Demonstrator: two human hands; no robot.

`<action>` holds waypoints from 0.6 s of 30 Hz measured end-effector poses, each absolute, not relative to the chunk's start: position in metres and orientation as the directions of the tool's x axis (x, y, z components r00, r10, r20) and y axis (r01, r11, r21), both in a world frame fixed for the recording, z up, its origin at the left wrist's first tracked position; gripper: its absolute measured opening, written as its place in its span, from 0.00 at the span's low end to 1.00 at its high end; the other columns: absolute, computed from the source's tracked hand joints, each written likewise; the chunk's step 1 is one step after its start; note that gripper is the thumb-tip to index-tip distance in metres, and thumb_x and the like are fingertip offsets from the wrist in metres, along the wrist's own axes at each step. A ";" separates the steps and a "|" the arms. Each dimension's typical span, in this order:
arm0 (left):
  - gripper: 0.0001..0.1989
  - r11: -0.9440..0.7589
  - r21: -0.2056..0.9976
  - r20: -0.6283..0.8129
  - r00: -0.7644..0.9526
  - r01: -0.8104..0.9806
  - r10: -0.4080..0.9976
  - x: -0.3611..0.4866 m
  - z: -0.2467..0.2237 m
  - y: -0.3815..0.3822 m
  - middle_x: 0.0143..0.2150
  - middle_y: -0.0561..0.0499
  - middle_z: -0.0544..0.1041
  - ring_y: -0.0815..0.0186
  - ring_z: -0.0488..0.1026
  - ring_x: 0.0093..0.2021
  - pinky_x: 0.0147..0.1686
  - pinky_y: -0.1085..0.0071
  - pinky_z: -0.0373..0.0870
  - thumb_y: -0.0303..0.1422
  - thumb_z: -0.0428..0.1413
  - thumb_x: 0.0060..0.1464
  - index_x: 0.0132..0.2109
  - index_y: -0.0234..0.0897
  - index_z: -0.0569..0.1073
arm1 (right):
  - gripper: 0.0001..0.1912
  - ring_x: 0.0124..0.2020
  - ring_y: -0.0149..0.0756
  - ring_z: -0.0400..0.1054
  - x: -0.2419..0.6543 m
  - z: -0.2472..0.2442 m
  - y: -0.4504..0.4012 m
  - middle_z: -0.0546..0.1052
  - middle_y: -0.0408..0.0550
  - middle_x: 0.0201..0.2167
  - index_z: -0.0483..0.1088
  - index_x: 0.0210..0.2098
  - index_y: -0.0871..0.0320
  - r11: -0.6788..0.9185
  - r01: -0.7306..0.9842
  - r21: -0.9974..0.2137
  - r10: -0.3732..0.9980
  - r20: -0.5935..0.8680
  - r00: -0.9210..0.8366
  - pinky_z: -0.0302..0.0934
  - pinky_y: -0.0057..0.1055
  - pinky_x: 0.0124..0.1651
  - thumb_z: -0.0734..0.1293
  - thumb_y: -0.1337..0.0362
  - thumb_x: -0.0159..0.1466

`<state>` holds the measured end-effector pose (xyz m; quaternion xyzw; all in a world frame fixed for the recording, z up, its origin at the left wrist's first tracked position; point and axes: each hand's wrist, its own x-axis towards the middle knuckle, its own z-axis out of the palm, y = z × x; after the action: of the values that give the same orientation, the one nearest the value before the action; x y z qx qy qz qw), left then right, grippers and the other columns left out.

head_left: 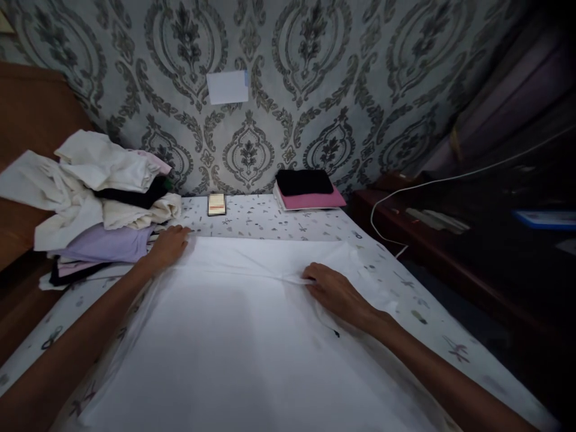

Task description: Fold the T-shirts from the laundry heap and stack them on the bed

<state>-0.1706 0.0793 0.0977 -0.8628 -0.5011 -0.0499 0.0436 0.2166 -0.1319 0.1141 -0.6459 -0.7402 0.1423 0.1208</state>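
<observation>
A large white cloth (216, 348) lies spread flat over the patterned bedsheet in front of me. Its kind is unclear; creases run across its far part. My left hand (171, 245) is at the cloth's far left corner, beside the clothes pile, its fingers curled on the edge. My right hand (330, 288) pinches a fold of the same cloth toward the far right, thumb and fingers pressed together. Just below that hand, a small dark mark (335, 333) shows on the cloth.
A heap of clothes (108, 198) stands at left, against brown wood (31, 120). Near the wall lie a phone-like object (216, 204) and a folded black and pink stack (308, 186). A white cable (427, 182) hangs over dark furniture at right.
</observation>
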 end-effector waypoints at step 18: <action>0.19 -0.927 0.269 0.180 0.932 0.262 0.315 -0.081 0.087 -0.066 0.61 0.40 0.72 0.58 0.67 0.62 0.63 0.60 0.63 0.35 0.44 0.68 0.61 0.35 0.68 | 0.20 0.57 0.48 0.65 0.183 0.104 -0.113 0.70 0.58 0.57 0.66 0.57 0.57 0.454 0.836 -0.309 0.890 0.207 -0.407 0.63 0.46 0.58 0.63 0.59 0.67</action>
<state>-0.0809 -0.0659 0.0872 -0.9753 -0.1479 -0.1106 -0.1212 0.1828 -0.1131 0.1043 -0.5165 -0.8351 0.0783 0.1723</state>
